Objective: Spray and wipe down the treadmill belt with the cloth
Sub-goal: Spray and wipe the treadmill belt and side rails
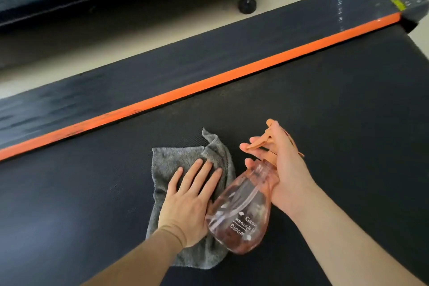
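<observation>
Cloth (176,162): grey, soft, limp, light. Lies at lower centre of frame on belt (325,123), far corner folded over.
Left hand (190,199): fingers straight, palm pressing cloth flat, no pinch.
Judgement: cloth slides well under flat palm; likely bunches if pushed by edge.
Bottle (241,211): clear pink plastic, rigid, likely light; fill level unclear. Held centre frame, over cloth's right edge.
Right hand (285,169): wrapped round bottle neck, fingers at trigger (257,144).
Best hold: neck, below trigger.

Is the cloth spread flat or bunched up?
Mostly spread flat on the belt under the left hand; the cloth has its far corner folded over.
</observation>
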A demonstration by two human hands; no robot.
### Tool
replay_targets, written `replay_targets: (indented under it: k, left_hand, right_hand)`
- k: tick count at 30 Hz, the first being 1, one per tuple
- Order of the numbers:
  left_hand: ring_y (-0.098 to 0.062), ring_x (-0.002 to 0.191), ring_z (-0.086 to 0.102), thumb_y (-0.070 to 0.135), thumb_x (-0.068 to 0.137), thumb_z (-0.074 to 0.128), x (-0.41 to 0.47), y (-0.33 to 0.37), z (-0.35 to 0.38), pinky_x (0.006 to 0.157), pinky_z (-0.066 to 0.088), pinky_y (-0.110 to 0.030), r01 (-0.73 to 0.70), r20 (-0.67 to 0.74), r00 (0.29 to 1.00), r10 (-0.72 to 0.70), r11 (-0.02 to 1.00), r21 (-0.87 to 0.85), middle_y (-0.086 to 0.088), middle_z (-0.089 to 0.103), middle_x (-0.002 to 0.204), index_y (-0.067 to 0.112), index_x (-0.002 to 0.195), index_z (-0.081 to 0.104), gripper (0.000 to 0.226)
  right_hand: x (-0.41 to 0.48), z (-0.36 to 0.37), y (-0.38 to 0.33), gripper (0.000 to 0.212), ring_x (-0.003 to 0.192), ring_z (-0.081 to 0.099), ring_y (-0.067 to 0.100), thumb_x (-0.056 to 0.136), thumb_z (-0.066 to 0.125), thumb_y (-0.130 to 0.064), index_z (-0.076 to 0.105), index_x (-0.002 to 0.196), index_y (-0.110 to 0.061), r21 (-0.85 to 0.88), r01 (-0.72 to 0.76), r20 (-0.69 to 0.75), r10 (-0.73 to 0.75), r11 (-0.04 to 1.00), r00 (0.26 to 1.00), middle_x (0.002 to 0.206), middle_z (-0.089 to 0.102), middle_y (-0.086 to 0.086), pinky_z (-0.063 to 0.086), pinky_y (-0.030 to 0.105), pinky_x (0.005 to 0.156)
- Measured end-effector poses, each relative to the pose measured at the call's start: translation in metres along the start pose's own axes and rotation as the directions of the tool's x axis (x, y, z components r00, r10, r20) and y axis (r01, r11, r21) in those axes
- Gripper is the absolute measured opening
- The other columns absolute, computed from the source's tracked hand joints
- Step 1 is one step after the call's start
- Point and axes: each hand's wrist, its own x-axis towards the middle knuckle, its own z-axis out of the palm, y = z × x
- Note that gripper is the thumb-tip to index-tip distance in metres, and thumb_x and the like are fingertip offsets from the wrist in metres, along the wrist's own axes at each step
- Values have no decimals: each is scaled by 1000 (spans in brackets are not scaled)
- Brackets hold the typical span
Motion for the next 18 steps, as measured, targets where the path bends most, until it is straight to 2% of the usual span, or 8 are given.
replay_targets:
  k: [3, 6, 8, 10, 11, 14, 16, 18]
  left_hand:
    - [-26, 147, 25, 56, 86, 43, -2, 1, 2, 113, 20, -53, 14, -17, 1000, -14, 999, -29, -6, 36, 156, 21, 152, 29, 77]
    - [-26, 147, 26, 43, 84, 45, -4, 3, -3, 114, 21, -53, 30, -5, 1000, -30, 997, -72, -5, 40, 154, 19, 150, 32, 71]
    - [-26, 146, 28, 40, 84, 43, -5, 2, -4, 115, 20, -53, 57, -5, 998, -58, 995, -85, -5, 40, 154, 21, 149, 35, 68]
    - [-25, 147, 27, 41, 86, 42, -4, 3, -5, 115, 18, -54, 65, 12, 998, -64, 992, -111, -3, 36, 157, 24, 151, 34, 68]
    - [-25, 148, 26, 42, 87, 42, -5, 3, -5, 115, 17, -54, 68, 22, 998, -66, 990, -124, -2, 34, 158, 25, 152, 33, 68]
    - [-24, 149, 24, 44, 88, 42, -4, 4, -6, 115, 18, -54, 60, 47, 997, -53, 988, -143, -1, 32, 159, 26, 153, 31, 68]
    - [-23, 149, 24, 45, 89, 42, -4, 4, -5, 115, 17, -53, 62, 41, 998, -56, 986, -152, 0, 32, 159, 27, 153, 30, 68]
    - [-23, 149, 24, 45, 88, 42, -3, 2, -4, 115, 16, -53, 55, 24, 998, -52, 988, -143, 1, 32, 159, 28, 153, 30, 68]
  right_hand:
    - [2, 28, -14, 18, 90, 74, 16, 95, 63, -40, 68, 111, -31, -144, 179, 92, -167, 973, 982, 104, 73, 8, 58, 34, 64]
    - [0, 67, -32, 24, 83, 72, 14, 97, 58, -43, 70, 114, -32, -329, 400, 251, -329, 855, 910, 96, 72, 2, 61, 34, 72]
    - [-3, 103, -35, 35, 73, 65, 24, 100, 55, -41, 70, 116, -14, -354, 563, 390, -430, 747, 815, 89, 65, 15, 56, 27, 62]
    - [-4, 137, -35, 46, 70, 59, 38, 101, 54, -36, 64, 105, 8, -313, 701, 468, -538, 641, 701, 85, 58, 21, 49, 40, 59]
    - [-3, 152, -33, 48, 71, 58, 41, 102, 54, -36, 62, 97, 11, -286, 746, 497, -572, 602, 653, 78, 56, 21, 49, 45, 61]
    - [10, 188, -28, 39, 64, 56, 37, 101, 55, -33, 53, 73, -5, -215, 834, 560, -636, 508, 531, 59, 45, 7, 45, 46, 59]
    - [21, 212, -29, 34, 58, 49, 27, 101, 53, -34, 49, 72, -17, -198, 883, 594, -664, 426, 454, 59, 43, -4, 44, 44, 59]
    - [30, 226, -33, 31, 65, 52, 22, 99, 50, -44, 47, 72, -29, -255, 915, 607, -685, 312, 403, 60, 45, -11, 50, 51, 67]
